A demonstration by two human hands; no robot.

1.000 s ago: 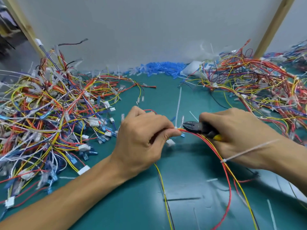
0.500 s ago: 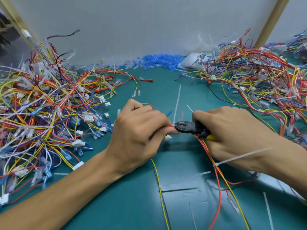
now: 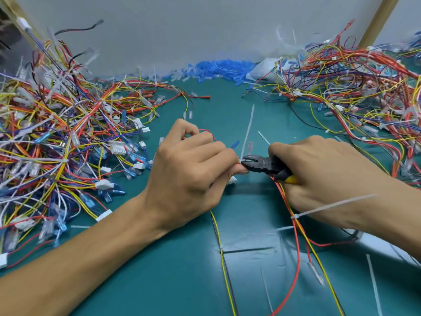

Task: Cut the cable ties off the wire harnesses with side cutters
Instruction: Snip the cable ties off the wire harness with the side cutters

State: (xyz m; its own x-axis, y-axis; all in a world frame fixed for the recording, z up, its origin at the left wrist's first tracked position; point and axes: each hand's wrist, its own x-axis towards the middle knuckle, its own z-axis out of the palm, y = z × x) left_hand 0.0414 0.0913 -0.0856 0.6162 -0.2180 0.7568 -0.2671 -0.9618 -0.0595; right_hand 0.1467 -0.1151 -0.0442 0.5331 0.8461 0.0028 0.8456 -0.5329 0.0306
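Note:
My left hand (image 3: 193,174) pinches a red-and-yellow wire harness (image 3: 293,226) between thumb and fingers at the middle of the green mat. My right hand (image 3: 323,172) grips black side cutters (image 3: 262,164) with a yellow handle tip. The jaws touch the harness right at my left fingertips, where a white cable tie (image 3: 247,133) stands up. A second white cable tie (image 3: 330,206) sticks out sideways from the harness lower down, across my right wrist. The harness wires trail toward the near edge of the mat.
A big tangle of harnesses (image 3: 57,144) lies on the left, another pile (image 3: 353,92) at the back right. Blue sleeves (image 3: 218,67) are heaped against the grey wall. Cut tie pieces (image 3: 373,283) lie scattered on the green mat (image 3: 159,281).
The cutters have moved left along the harness until their jaws meet my left fingertips at the upright tie. My left hand has kept its pinch.

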